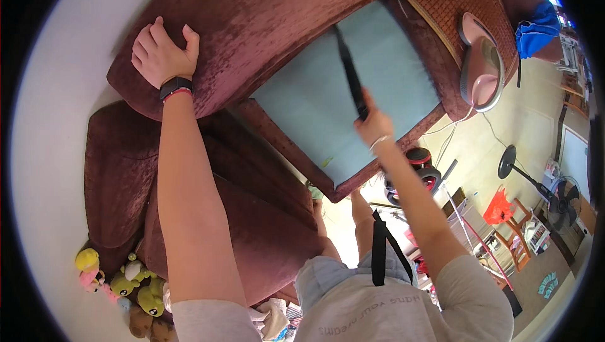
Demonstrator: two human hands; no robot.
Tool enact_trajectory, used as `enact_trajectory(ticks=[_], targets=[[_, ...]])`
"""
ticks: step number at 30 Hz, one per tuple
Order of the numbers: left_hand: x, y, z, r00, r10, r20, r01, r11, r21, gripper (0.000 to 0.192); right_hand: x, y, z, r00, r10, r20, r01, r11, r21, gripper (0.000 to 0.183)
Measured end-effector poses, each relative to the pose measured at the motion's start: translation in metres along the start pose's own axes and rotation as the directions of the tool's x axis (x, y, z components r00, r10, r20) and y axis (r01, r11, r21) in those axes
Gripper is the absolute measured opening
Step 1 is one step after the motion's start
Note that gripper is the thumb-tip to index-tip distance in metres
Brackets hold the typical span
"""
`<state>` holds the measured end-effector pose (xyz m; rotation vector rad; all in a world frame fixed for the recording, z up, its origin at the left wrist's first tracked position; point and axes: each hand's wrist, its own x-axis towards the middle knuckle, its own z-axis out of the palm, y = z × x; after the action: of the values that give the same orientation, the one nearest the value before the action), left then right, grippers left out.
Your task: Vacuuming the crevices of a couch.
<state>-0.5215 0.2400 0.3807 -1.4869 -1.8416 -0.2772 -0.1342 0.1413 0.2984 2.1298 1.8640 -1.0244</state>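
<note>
My left hand (165, 53) rests on the maroon velvet backrest (255, 25) of a sofa, thumb apart from the fingers, with nothing visible in it. In my right hand (375, 124) is the near end of a long, thin black tool (350, 70), blurred so that its exact kind is unclear. It lies over the pale blue-green seat base (302, 96), its far tip close to the seam below the backrest. A small yellow-green piece (327, 161) lies near the base's front corner.
A pink corded appliance (482, 70) sits on a woven mat (465, 6) over the armrest. Plush toys (137, 276) lie at lower left, beside another sofa section (255, 233). On the floor at right stand a black fan (562, 202), a wooden chair (517, 247) and a wheeled item (427, 172).
</note>
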Motion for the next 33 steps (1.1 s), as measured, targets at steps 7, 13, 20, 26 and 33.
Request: enact_trajectory(ticks=[7,13,20,26,33], targets=[[0.001,-0.004,0.004,0.999,0.017,-0.042,-0.017,1.000,0.007,0.044,-0.090,-0.038,0.025,0.940,-0.100,0.325,0.118,0.992,-0.036,0.089],[0.001,0.003,0.007,0.999,0.021,-0.037,-0.019,0.999,0.028,0.039,-0.066,0.031,-0.024,0.915,-0.109,0.389,0.106,0.994,0.029,0.077],[-0.002,-0.012,0.016,0.994,0.067,-0.086,-0.063,0.997,0.054,0.041,-0.092,0.221,-0.099,0.938,0.312,-0.151,-0.280,0.939,0.199,0.071],[0.001,-0.017,0.015,0.992,0.088,-0.089,-0.083,0.994,0.067,0.042,-0.145,0.266,-0.060,0.915,0.389,-0.108,-0.372,0.916,0.152,0.077],[-0.002,-0.019,0.022,0.993,0.082,-0.082,-0.075,0.994,0.078,0.042,-0.179,0.269,-0.069,0.918,0.396,0.013,-0.381,0.873,0.305,0.070]])
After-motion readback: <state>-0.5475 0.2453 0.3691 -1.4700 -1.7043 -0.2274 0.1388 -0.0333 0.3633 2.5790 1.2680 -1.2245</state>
